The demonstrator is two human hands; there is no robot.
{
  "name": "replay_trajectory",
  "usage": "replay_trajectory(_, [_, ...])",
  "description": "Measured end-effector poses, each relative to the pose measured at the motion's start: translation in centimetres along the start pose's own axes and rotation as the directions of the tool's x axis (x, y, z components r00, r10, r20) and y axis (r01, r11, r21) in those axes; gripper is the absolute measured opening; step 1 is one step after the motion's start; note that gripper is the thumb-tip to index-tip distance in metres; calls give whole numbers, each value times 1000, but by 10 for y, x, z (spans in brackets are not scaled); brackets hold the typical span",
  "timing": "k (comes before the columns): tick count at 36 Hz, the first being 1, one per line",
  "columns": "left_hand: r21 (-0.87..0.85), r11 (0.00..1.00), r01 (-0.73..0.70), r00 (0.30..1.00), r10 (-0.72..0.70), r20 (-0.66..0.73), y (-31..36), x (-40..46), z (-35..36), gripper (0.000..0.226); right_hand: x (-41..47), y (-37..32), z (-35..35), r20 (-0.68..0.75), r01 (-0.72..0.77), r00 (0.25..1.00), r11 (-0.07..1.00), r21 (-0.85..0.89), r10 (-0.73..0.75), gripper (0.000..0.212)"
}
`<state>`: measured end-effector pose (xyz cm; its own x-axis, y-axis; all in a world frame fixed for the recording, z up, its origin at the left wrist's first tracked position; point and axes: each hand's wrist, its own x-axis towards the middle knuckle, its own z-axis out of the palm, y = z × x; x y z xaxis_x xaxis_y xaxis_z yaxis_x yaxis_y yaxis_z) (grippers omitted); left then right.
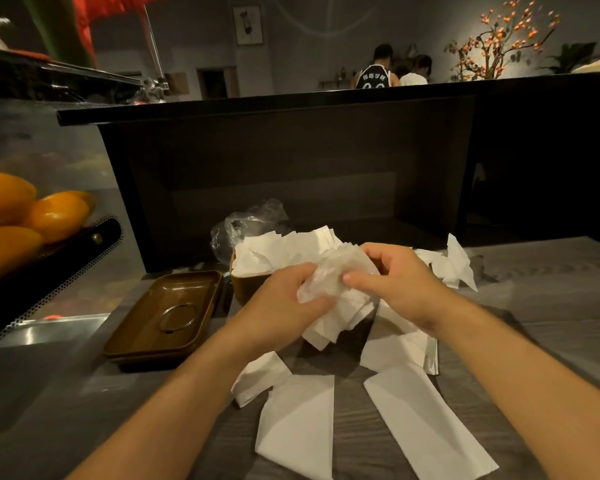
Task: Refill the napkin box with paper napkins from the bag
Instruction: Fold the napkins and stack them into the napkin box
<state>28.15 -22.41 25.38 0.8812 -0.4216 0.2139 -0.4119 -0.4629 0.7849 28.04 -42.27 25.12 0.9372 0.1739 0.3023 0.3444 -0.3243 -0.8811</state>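
Dim bar; grey wood counter (pixel 551 306); both hands' fingers (pixel 355 277) pinching bagged napkins (pixel 329 278)

- Left hand (pixel 284 299) — fingers curled, thumb pressed forward, gripping at the centre of the view.
- Right hand (pixel 392 282) — fingers bent, thumb pointing toward the left hand, pinching just beside it.
- Both forearms are bare and reach in from the lower corners, converging; the two hands nearly touch.
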Motion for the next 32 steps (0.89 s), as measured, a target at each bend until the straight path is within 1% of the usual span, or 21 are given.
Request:
replay_trajectory(2, [-5, 1000, -4, 1000, 4, 3, 4, -1, 5, 13, -1, -1, 2, 25, -13, 1000, 1000, 18, 12, 14])
replay_trajectory(4, [0, 1000, -12, 1000, 12, -26, 6, -2, 8, 14, -1, -3, 5, 40, -28, 999, 999, 43, 26, 15])
replay_trajectory(7, [-113, 994, 6, 995, -17, -99, 10, -1, 7, 7, 3, -9, 7, 43, -129, 991, 980, 149, 124, 22])
replay_trajectory(9, [-152, 988, 37, 985, -62, -163, 14, 1, 5, 16, 5, -14, 7, 64, -191, 981, 963, 192, 182, 28])
replay_trajectory(11, [-142, 984, 104, 968, -133, -213, 19, 5, 4, 22, 8, -17, 5, 47, -214, 977, 957, 194, 208, 25])
replay_trajectory(13, [-164, 973, 165, 955, -199, -218, 22, 11, 4, 30, 11, -21, 4, 10, -230, 973, 955, 186, 232, 21])
replay_trajectory(14, [-165, 968, 187, 953, -219, -207, 22, 13, 4, 29, 14, -23, 3, -3, -239, 970, 956, 169, 243, 21])
replay_trajectory(15, [-145, 970, 198, 955, -224, -197, 24, 15, 2, 27, 17, -25, 2, -13, -248, 968, 958, 142, 252, 22])
replay_trajectory(17, [-56, 982, 183, 961, -190, -199, 24, 20, -5, 19, 25, -27, -1, -37, -264, 963, 960, 96, 268, 23])
replay_trajectory(19, [30, 987, 160, 956, -147, -254, 22, 26, -17, 16, 34, -29, -6, -84, -281, 954, 957, 71, 287, 21])
replay_trajectory(22, [31, 986, 162, 931, -142, -336, 12, 36, -38, 18, 49, -33, -14, -141, -298, 945, 955, 0, 295, 18])
replay_trajectory(24, [83, 981, 175, 916, -131, -379, 3, 41, -48, 17, 61, -36, -19, -145, -302, 944, 953, -24, 296, 17])
replay_trajectory(29, [263, 944, 200, 897, -68, -436, -11, 54, -58, 14, 95, -39, -16, -121, -341, 933, 940, 1, 339, 10])
replay_trajectory(30, [284, 937, 202, 893, -57, -446, -12, 56, -58, 13, 100, -39, -13, -111, -351, 931, 936, -16, 347, 9])
replay_trajectory(32, [336, 923, 187, 890, -15, -456, -14, 60, -58, 12, 108, -38, -9, -103, -356, 933, 929, -105, 346, 9])
